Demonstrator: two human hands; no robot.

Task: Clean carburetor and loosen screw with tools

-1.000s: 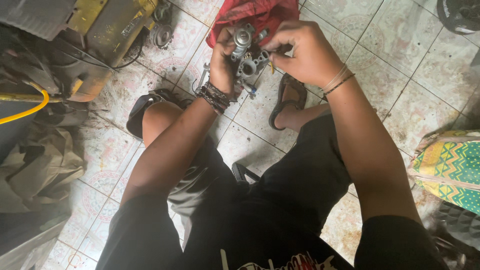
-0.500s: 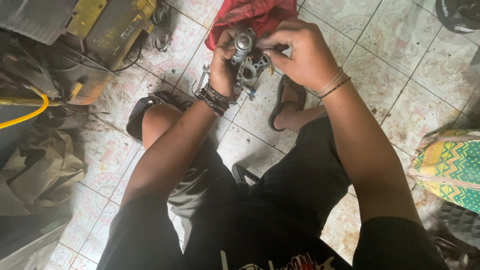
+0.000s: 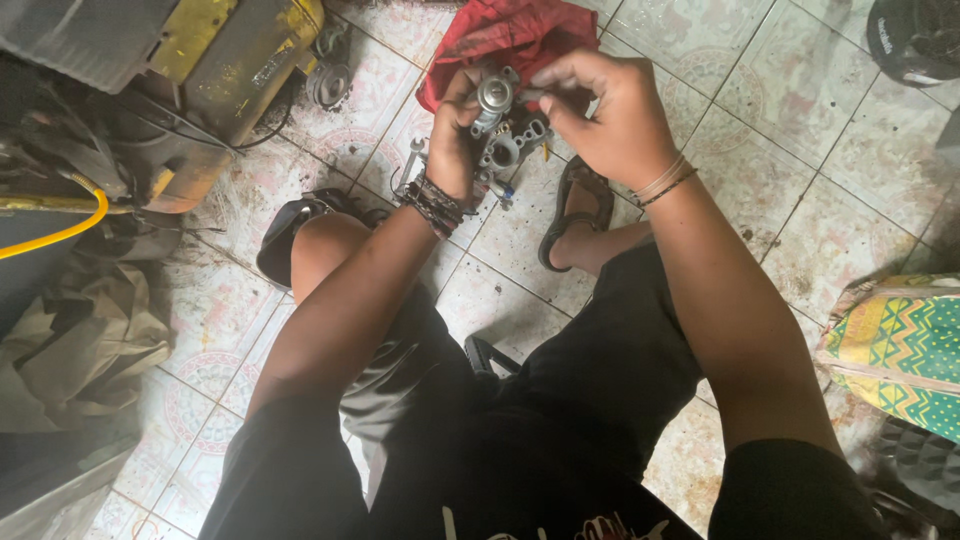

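A grey metal carburettor (image 3: 505, 135) is held up in front of me above the tiled floor. My left hand (image 3: 455, 145), with dark beaded bracelets on the wrist, grips its left side. My right hand (image 3: 605, 115) closes over its upper right part, fingertips pinched at the round top fitting. Under the hands, a red rag (image 3: 510, 35) lies on the tiles. My knees and sandalled feet sit below the hands.
A yellow and grey machine (image 3: 215, 55) with a yellow hose (image 3: 60, 232) stands at the upper left. Crumpled tan cloth (image 3: 75, 345) lies at the left. A patterned green-yellow bag (image 3: 900, 345) sits at the right edge, a dark object (image 3: 915, 35) at the top right.
Both hands stay on the carburettor. My right fingers have shifted slightly toward the round top fitting. The view has barely moved.
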